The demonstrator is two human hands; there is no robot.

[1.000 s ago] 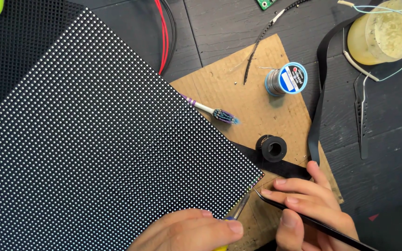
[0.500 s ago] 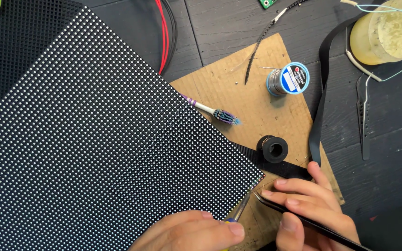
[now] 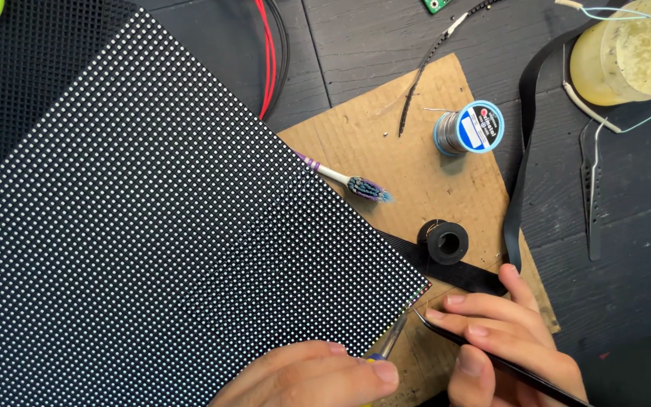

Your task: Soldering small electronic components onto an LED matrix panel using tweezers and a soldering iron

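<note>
Right hand (image 3: pixel 510 343) pinched black tweezers (image 3: pixel 491 358), long axis running up-left, tip just beside the panel (image 3: pixel 167 241) corner near the cardboard's (image 3: pixel 386 143) lower edge. Left hand (image 3: pixel 310 377) closed on a thin tool (image 3: pixel 393 339), its tip at the same corner from below. Tape roll (image 3: pixel 446 241), toothbrush (image 3: pixel 344 181) and solder spool (image 3: pixel 470 128) lay up-right, clear of the corner.

The dark wooden table (image 3: pixel 386 38) carried a cardboard sheet (image 3: pixel 386 143), a dotted LED panel (image 3: pixel 152 249), red and black cables (image 3: pixel 271 53), a yellowish jar (image 3: pixel 627 60), a black strap (image 3: pixel 525 143) and metal tweezers (image 3: pixel 593 188).
</note>
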